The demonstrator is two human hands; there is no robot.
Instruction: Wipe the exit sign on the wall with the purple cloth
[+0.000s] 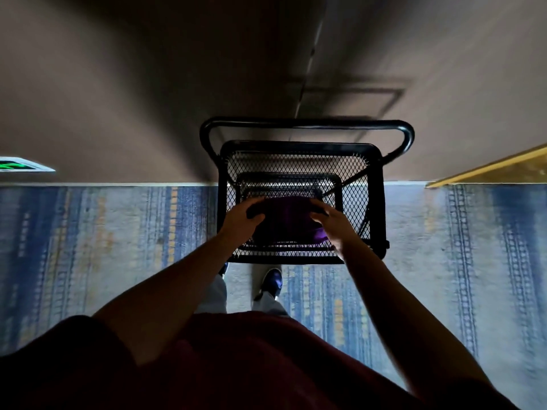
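Purple crumpled cloth [285, 221] gripped between both hands [241, 216] [333, 224] over black mesh cart [299, 167]; green-lit exit sign [22, 164] well left, nearer left hand.

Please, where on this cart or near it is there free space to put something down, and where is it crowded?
The back part of the cart's top mesh shelf, between the rear handle and the purple cloth, is bare. The carpet on either side of the cart is open too. The front of the shelf is crowded: the left hand and right hand are on the cloth.
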